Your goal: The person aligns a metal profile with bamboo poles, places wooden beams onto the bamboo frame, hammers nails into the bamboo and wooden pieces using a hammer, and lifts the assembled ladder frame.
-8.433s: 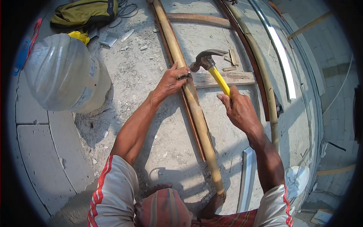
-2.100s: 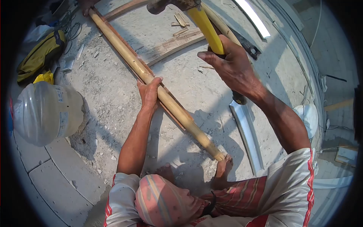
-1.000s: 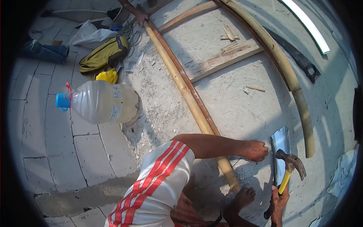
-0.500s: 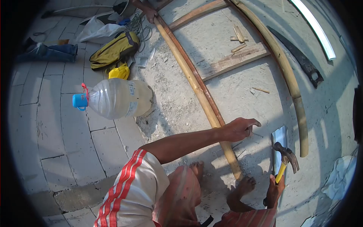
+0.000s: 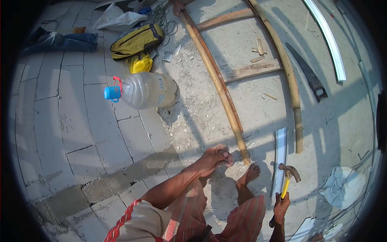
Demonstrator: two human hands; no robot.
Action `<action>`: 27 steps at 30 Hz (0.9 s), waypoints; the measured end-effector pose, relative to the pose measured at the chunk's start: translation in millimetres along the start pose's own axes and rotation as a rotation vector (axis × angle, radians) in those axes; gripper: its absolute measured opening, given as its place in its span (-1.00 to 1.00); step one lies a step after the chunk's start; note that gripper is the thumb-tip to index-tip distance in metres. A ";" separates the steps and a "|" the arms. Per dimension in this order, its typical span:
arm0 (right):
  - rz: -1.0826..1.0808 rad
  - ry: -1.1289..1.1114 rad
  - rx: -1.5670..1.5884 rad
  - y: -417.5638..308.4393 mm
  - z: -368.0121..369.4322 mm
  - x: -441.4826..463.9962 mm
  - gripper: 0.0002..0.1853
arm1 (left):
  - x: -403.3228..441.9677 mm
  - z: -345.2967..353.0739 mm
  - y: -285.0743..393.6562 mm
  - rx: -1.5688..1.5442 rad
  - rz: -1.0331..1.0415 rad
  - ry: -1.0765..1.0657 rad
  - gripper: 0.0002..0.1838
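Observation:
My right hand grips the yellow handle of a claw hammer, its head raised above the ground beside a pale metal strip. My left hand is closed with curled fingers, left of the lower end of a bamboo pole. Whatever is in those fingers, if anything, I cannot make out. The pole lies along a reddish wooden rail of a ladder-like frame, and its end rests close to my bare foot.
A curved bamboo pole forms the frame's other side, near a handsaw. To the left are a large water bottle, a yellow bag and paving blocks. Another person's hand holds the frame's far end. A white cloth lies right.
My left hand has drawn back from over the pole toward my body, its extended index finger now curled in. The hammer stays in my right hand. The view has shifted.

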State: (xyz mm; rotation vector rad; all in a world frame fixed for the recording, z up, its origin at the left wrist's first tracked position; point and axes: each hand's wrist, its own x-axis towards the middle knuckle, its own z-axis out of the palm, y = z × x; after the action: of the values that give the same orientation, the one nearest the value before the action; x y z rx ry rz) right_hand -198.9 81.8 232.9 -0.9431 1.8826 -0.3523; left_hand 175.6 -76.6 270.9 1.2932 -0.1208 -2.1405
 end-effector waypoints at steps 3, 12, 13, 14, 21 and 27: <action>0.088 -0.037 0.051 -32.5 -13.4 -3.5 -0.84 | -12.1 -4.9 15.8 -0.005 0.080 0.102 -0.86; 0.130 -0.053 0.033 -105.0 3.4 14.6 -0.77 | 14.2 -69.0 115.3 0.014 0.329 0.263 -0.86; 0.172 -0.076 0.032 -114.8 5.5 16.3 -0.82 | 25.6 -79.6 129.2 0.063 0.371 0.289 -0.90; 0.180 -0.076 0.012 -123.2 10.6 18.4 -0.83 | 35.6 -90.0 141.9 0.042 0.364 0.289 -0.90; 0.112 -0.079 0.021 -242.7 51.8 44.1 -0.82 | 79.2 -140.9 255.2 0.173 0.503 0.559 -0.75; -0.086 -0.121 -0.114 -369.3 82.0 103.6 -0.75 | 89.6 -168.3 321.0 0.053 0.558 0.626 -0.74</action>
State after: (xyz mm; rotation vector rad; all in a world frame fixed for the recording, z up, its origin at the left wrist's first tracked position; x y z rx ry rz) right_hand 16.3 -225.5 347.3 -1.1003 1.7698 -0.2360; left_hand 434.5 -343.5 238.1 1.6641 -0.2417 -1.2197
